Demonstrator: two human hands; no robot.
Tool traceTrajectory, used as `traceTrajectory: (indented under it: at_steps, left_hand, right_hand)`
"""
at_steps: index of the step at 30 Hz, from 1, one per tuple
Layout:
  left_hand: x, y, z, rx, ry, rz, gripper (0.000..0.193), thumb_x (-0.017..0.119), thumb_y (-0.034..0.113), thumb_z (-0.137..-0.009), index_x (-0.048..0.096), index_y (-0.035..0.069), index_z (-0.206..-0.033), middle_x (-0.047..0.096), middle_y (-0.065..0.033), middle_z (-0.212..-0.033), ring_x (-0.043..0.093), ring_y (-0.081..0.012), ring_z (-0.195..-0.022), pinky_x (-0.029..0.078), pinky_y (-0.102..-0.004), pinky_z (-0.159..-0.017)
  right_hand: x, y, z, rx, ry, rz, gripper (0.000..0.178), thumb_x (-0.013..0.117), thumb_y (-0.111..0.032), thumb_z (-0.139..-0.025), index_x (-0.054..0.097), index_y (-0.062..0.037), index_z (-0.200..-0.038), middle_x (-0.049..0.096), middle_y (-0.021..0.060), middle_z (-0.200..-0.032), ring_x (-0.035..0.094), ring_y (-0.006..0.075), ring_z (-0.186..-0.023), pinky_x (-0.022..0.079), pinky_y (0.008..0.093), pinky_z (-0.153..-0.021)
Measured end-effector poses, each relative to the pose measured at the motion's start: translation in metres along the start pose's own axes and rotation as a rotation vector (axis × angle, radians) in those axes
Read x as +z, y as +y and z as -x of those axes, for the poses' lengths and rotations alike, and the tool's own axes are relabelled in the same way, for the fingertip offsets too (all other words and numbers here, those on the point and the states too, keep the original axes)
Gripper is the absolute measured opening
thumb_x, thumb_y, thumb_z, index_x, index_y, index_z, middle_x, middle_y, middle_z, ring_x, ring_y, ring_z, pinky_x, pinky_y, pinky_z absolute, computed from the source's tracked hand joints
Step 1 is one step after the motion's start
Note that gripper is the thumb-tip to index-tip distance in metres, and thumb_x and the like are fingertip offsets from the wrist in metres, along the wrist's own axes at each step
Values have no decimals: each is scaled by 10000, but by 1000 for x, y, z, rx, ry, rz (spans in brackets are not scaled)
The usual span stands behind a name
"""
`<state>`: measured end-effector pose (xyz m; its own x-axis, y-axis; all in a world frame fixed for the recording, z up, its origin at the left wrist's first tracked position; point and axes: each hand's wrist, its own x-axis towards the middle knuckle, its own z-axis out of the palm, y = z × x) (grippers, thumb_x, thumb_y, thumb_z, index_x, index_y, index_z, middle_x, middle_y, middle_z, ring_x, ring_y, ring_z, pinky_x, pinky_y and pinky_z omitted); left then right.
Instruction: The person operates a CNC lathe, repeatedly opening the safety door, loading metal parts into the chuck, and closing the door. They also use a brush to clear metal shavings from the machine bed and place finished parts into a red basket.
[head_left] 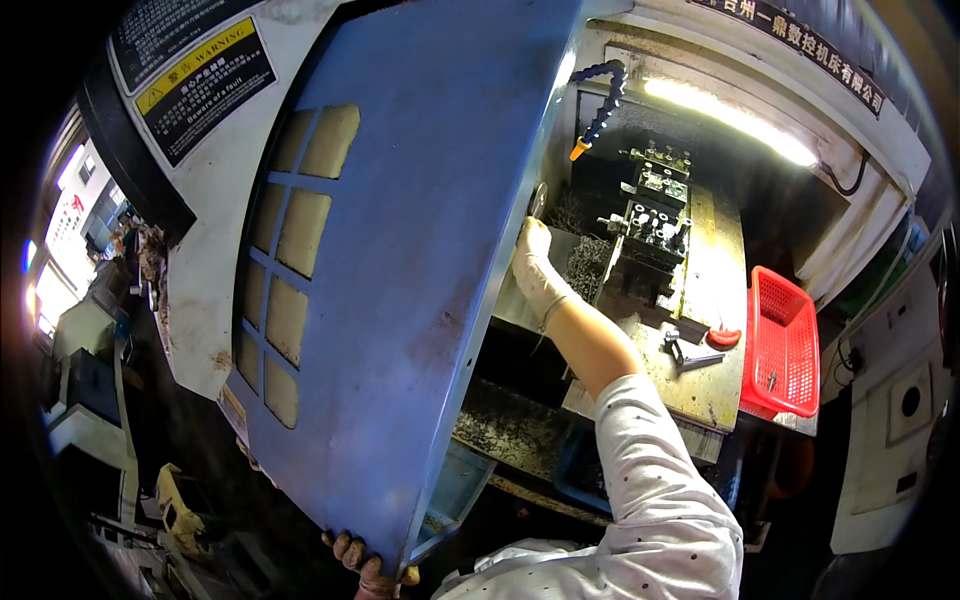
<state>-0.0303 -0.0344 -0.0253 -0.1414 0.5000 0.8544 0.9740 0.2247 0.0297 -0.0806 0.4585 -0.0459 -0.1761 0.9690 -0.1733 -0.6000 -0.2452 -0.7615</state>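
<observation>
A large blue machine door [400,260] with a grid of small window panes fills the middle left. At its lower edge is my left hand [372,565], dirty fingers wrapped round the sheet metal. My right hand [534,262], in a pale glove, reaches past the door's edge into the lit machine. Its fingers look closed, but the door's edge partly hides them, and what they hold does not show. Just above them is a round metal part [539,200]. To the right of that hand, several black tool holders [655,225] stand in a row, dark metal chips [585,262] beside them.
An orange-tipped coolant hose [600,115] hangs above the tool holders. On the machine bed lie a black tool [692,355] and a red-handled object [724,338]. A red plastic basket [782,345] stands at the bed's right. Below the door edge is a blue bin [460,485].
</observation>
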Motion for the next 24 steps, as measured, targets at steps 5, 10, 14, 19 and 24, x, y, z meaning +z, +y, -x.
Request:
traceTrajectory:
  at_steps: [5, 10, 14, 19, 24]
  left_hand:
    - [4, 5, -3, -20, -1, -2, 484, 309, 414, -698, 265, 89, -1054, 310, -131, -1058, 279, -322, -1016, 143, -515, -867]
    - [3, 2, -4, -15, 23, 7, 480, 301, 424, -698, 268, 110, -1059, 312, -119, -1060, 282, -308, -1017, 140, -509, -873]
    - [1, 0, -1, -9, 43, 11, 477, 295, 433, -697, 270, 127, -1062, 313, -110, -1062, 285, -296, -1018, 137, -505, -878]
    - [8, 2, -6, -30, 59, 26, 474, 287, 443, -697, 273, 148, -1067, 315, -98, -1064, 288, -282, -1019, 134, -499, -885]
    - [1, 9, -18, -15, 32, -59, 495, 261, 406, -744, 187, 91, -1119, 252, -170, -1129, 224, -334, -1068, 125, -524, -874]
  right_hand:
    - [-13, -14, -4, -47, -28, 202, 370, 508, -139, -710, 382, 38, -1009, 493, 114, -858, 478, 162, -713, 386, 237, -633]
    - [11, -8, 1, -388, 240, 224, 270, 438, -38, -707, 440, -3, -975, 512, 64, -760, 481, 135, -567, 403, 226, -495]
    - [25, -24, 26, -28, 398, -222, 255, 389, -39, -725, 406, -47, -980, 477, 34, -669, 412, 105, -421, 339, 218, -357]
    - [-41, -52, 100, -122, -27, 15, 286, 450, -61, -733, 399, -64, -1014, 493, 21, -702, 413, 74, -495, 339, 198, -430]
    - [-227, -163, 153, -711, 18, 586, 227, 435, -23, -742, 460, -34, -968, 501, 22, -715, 463, 89, -607, 378, 191, -553]
